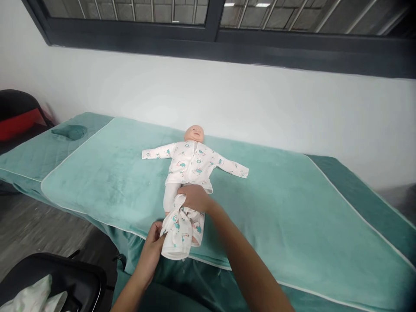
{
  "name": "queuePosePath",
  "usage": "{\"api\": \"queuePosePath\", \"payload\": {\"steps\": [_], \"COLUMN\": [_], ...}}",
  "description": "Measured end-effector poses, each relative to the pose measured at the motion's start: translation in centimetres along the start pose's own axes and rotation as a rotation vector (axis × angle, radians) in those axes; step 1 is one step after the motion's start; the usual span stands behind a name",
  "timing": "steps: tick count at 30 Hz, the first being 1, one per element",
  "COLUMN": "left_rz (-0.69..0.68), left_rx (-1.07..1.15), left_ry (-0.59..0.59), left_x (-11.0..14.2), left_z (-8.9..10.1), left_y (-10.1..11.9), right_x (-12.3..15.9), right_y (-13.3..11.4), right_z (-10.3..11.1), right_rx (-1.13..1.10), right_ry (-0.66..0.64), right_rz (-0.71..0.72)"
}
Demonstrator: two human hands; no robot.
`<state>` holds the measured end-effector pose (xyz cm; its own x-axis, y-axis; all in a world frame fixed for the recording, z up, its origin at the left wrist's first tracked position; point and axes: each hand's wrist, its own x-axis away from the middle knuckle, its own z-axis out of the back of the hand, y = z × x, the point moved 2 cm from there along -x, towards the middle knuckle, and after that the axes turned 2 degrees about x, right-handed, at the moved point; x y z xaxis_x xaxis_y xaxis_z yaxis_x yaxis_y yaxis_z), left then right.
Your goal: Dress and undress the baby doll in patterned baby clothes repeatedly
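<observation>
A baby doll (194, 133) lies on its back on the green bed cover, its head toward the wall. It wears a white printed jacket (191, 162) with both sleeves spread out. Printed baby trousers (178, 236) are bunched around its lower legs, near the bed's front edge. My left hand (153, 245) grips the trousers at the left side of the lower leg part. With closed fingers, my right hand (196, 198) holds the upper part of the trousers over the doll's legs. The right fingertips are partly hidden.
The massage-style bed (292, 216) has a face hole (69, 131) at its left end. A black chair (65, 273) with printed cloth (35, 297) on it stands front left. Another dark chair with red (19, 123) is at far left. A wall and window frame (211, 41) lie behind.
</observation>
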<state>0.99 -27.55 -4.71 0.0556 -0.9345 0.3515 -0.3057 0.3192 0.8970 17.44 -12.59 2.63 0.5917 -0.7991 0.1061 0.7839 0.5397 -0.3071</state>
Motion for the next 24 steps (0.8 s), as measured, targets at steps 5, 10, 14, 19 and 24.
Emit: {"api": "queuePosePath", "payload": {"steps": [5,10,14,19,24], "left_rz": [0.036,0.012,-0.112,-0.342,-0.427], "left_rx": [0.022,-0.133,-0.328,-0.656,-0.625], "left_ry": [-0.15,-0.324,-0.372,-0.223,-0.096], "left_x": [-1.2,-4.1,-6.8,-9.4,-12.1], "left_z": [0.7,1.6,2.1,2.2,2.3], "left_y": [1.4,3.4,5.8,7.5,7.9], "right_x": [0.3,0.3,0.2,0.1,-0.6], "right_y": [0.3,0.7,0.8,0.9,1.2], "right_z": [0.0,0.1,0.3,0.5,0.8], "right_rx": [-0.204,-0.301,-0.352,-0.4,-0.485], "right_ry": [0.054,0.029,-0.013,-0.004,0.04], "right_rz": [-0.006,0.058,0.05,0.013,-0.008]}}
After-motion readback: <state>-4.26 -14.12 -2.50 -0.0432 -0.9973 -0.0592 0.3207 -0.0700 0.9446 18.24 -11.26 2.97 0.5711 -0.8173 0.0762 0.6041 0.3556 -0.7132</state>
